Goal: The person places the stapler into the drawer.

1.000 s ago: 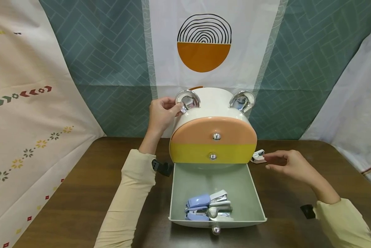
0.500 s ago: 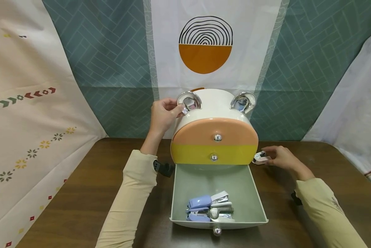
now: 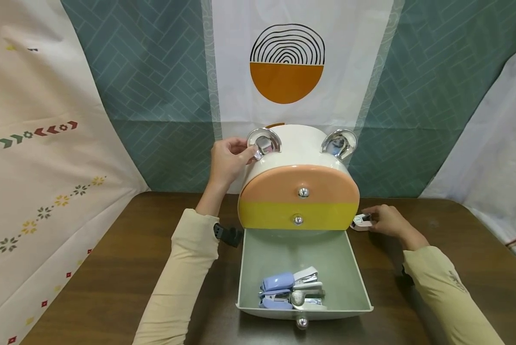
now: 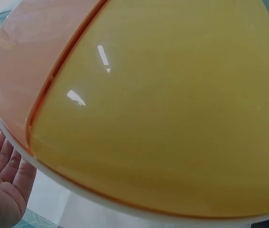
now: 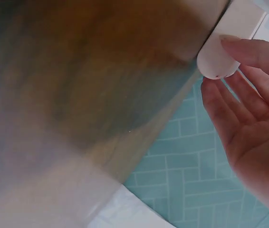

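Here, left hand pinches the chrome ear on top of the drawer box, which stands toward the table back edge. Right hand, fingers curled, grips a small white stapler on the table just beside the box's right side. Bottom drawer is pulled out w/ staplers inside.

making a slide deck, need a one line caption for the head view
Left hand holds the cabinet's chrome ear; right hand touches a small white stapler beside the open bottom drawer.
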`<action>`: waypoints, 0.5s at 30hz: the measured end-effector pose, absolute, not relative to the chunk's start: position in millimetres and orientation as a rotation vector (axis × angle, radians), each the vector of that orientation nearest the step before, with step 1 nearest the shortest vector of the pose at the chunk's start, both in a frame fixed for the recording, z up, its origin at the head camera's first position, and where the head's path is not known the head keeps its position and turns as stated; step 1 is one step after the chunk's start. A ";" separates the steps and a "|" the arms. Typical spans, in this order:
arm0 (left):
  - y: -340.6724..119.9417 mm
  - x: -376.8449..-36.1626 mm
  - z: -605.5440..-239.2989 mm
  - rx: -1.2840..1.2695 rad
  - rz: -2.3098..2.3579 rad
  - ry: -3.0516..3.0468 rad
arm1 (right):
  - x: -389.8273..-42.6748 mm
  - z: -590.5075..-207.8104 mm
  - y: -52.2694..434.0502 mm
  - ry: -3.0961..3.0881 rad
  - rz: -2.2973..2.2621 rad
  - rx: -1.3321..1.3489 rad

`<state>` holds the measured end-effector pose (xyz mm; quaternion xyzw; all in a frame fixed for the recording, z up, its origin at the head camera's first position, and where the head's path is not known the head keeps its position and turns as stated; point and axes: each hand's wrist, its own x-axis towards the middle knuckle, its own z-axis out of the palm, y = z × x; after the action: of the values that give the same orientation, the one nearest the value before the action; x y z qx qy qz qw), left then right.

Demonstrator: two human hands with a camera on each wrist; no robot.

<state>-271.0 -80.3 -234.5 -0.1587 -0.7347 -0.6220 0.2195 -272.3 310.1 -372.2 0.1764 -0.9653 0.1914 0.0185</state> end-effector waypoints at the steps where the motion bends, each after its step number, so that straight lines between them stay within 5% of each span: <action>1: -80.3 -270.5 -234.6 -0.437 -1.720 -2.035 | -271.6 -373.2 310.1 -2.993 0.578 0.547; 15: -80.4 -270.4 -234.3 -0.424 -1.714 -2.046 | -244.2 -366.0 314.4 -2.909 0.545 0.591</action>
<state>-270.4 -80.4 -234.3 -0.1530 -0.7388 -0.6191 0.2178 -244.2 314.4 -366.0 0.1954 -0.9620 0.1802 0.0619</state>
